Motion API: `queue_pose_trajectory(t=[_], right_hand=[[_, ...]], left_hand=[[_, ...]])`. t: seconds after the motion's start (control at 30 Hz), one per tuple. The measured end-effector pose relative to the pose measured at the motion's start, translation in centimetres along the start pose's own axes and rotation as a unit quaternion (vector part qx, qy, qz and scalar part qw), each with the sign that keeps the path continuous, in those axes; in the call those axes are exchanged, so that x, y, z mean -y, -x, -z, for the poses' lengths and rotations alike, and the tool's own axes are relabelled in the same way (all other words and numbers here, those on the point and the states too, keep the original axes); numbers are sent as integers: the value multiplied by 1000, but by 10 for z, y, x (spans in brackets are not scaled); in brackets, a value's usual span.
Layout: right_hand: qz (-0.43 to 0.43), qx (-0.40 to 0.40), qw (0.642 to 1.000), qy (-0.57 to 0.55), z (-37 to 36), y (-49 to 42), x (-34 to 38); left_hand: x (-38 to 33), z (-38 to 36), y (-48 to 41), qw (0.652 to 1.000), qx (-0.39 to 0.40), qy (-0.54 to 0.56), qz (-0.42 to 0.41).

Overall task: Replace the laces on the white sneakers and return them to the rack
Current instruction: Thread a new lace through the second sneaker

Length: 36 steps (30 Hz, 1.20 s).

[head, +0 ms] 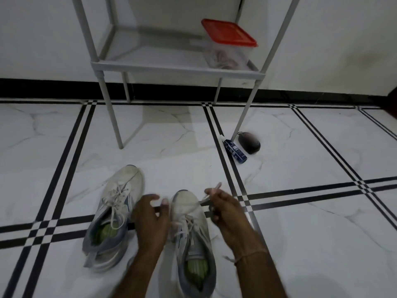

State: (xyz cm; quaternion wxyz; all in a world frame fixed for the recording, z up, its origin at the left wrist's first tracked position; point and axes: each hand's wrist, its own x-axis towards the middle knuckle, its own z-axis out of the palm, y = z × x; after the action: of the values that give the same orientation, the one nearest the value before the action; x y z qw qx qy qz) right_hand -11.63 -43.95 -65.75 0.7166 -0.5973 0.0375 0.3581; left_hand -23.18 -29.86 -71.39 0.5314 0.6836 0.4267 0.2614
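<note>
down on the marble floor (300,211), crossed by black stripe lines, two white sneakers with grey collars and green insoles lie side by side, toes pointing toward the rack (171,69). the nearer sneaker (193,239) sits between the person's forearms. the second sneaker (113,214) lies just to its left, loosely laced and touched by neither hand. the right hand (223,211) is held just right of the nearer sneaker's toe, its fingers (211,192) pinching a white lace (198,203) that runs from the shoe's front eyelets up to the fingertips, with the loose end poking out beyond them. a thin thread band circles that wrist. the left hand (148,220) is in the gap between the two shoes, fingers curled, its thumb tip against the left edge of the nearer sneaker's toe. the hand is blurred, so one cannot tell whether those fingers are grasping anything. the grey rack stands against the white wall (43,39), and its low shelf carries a clear container (227,46) with a red lid at the right end. beside the rack's front right leg, a blue box (235,151) and a dark object (249,143) lie on the floor, close together and well apart from the shoes.
</note>
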Motion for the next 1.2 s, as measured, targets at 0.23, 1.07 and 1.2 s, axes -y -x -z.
queue_pose_trajectory(t=[0.23,1.07,1.2], right_hand=[[-51,23,998,-1,-16,4,-11],[-24,16,999,45,-3,8,-22],[-11,3,998,66,6,7,-27]], left_hand=[[-36,-12,-1,972,167,-48,-158],[-27,-6,3,971,192,-70,-126],[-5,17,-15,964,168,-163,-124]])
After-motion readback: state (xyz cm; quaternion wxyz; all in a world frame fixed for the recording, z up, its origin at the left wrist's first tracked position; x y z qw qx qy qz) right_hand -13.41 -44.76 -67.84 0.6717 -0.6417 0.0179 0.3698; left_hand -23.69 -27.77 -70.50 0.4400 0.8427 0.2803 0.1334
